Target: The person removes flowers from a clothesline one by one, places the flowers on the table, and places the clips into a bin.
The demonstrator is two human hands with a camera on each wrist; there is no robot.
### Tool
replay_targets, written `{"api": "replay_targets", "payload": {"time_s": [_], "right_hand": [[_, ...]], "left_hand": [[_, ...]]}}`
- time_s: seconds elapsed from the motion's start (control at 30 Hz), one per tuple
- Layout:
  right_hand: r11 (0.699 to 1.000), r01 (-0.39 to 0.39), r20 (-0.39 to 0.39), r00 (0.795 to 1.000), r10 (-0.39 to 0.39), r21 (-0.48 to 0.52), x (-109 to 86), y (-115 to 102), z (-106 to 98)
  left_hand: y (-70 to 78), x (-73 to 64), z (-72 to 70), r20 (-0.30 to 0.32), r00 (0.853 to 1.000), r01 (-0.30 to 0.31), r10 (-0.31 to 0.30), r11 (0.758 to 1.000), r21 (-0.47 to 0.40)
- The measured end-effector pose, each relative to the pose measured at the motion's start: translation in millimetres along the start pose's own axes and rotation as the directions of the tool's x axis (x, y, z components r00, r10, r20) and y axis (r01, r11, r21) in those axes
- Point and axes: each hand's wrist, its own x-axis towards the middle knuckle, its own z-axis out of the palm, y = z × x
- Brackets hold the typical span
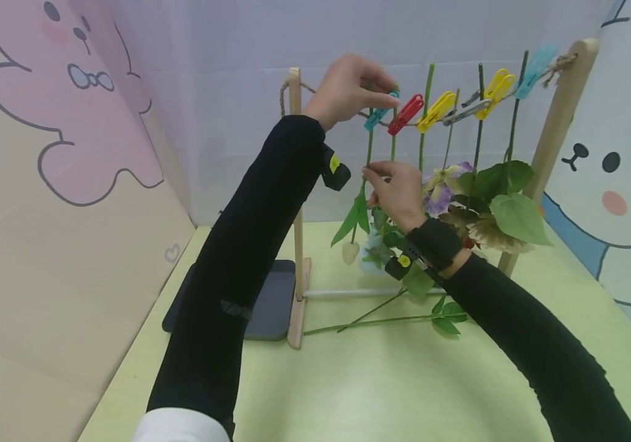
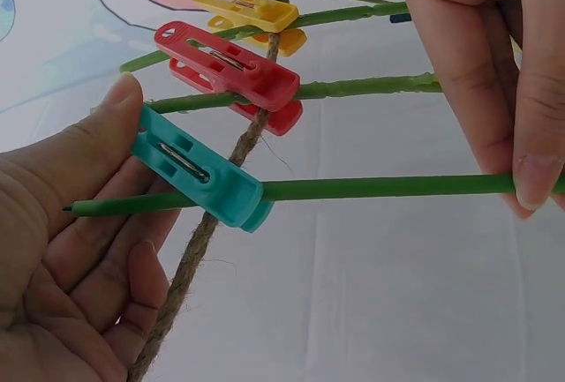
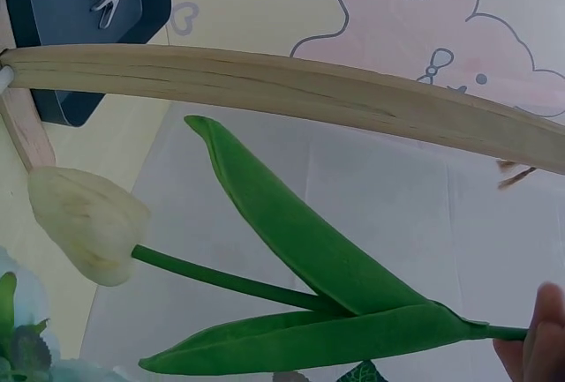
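Note:
My left hand pinches the handle end of a teal clothespin, with its thumb on top. The clothespin sits on the twine rope, and a green stem passes through its clamping end. Lower down, my right hand pinches the same stem between thumb and fingertips. The stem belongs to a white artificial tulip, which hangs head down with two long green leaves. Right beside the teal clothespin, a red clothespin clips another stem to the rope.
Yellow clothespins, a grey one and a light-blue one hold more hanging flowers. Wooden posts carry the rope. A dark tray with clothespins stands left; loose stems lie on the table.

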Motion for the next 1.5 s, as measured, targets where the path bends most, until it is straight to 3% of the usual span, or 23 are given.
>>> {"api": "replay_targets", "payload": {"time_s": [0.37, 0.57, 0.77, 0.9, 0.97, 1.07, 1.13, 1.27, 1.37, 1.5], "right_hand": [[1.0, -0.016, 0.029, 0.999, 0.016, 0.003, 0.9, -7, 0], [1.0, -0.001, 0.053, 0.999, 0.002, -0.016, 0.6, -5, -1], [0.991, 0.114, 0.062, 0.992, -0.109, -0.074, -5.4, -1, -5], [0.957, 0.252, 0.075, 0.967, -0.244, -0.145, -10.0, -3, -7], [0.922, 0.334, 0.093, 0.942, -0.322, -0.197, -13.0, -6, -9], [0.843, 0.457, 0.131, 0.889, -0.438, -0.284, -19.7, -9, -13], [0.775, 0.54, 0.159, 0.84, -0.518, -0.329, -25.7, -9, -19], [0.605, 0.691, 0.221, 0.711, -0.668, -0.395, -38.7, -1, -32], [0.504, 0.762, 0.282, 0.629, -0.724, -0.407, -49.3, 12, -43], [0.401, 0.819, 0.383, 0.554, -0.739, -0.41, -66.5, 35, -55]], "left_hand": [[-9.8, -1.9, -4.0, -0.098, 0.995, 0.017, -0.038, 0.98, -0.2], [-5.4, -1.6, -7.0, -0.13, 0.991, 0.008, -0.04, 0.971, -0.239], [-5.3, -7.3, -11.7, -0.137, 0.99, -0.041, 0.011, 0.976, -0.213], [-6.5, -18.0, -16.8, -0.139, 0.987, -0.098, 0.077, 0.984, -0.151], [-5.1, -26.5, -20.7, -0.129, 0.986, -0.121, 0.106, 0.986, -0.113], [-2.8, -45.2, -27.6, -0.125, 0.978, -0.18, 0.17, 0.981, -0.076], [-2.1, -61.8, -32.4, -0.132, 0.971, -0.207, 0.197, 0.976, -0.062], [-7.5, -101.1, -40.8, -0.164, 0.962, -0.221, 0.217, 0.975, -0.001], [-21.6, -127.5, -45.1, -0.16, 0.963, -0.206, 0.215, 0.976, 0.073], [-52.1, -151.8, -48.4, -0.117, 0.976, -0.169, 0.185, 0.976, 0.136]]}}
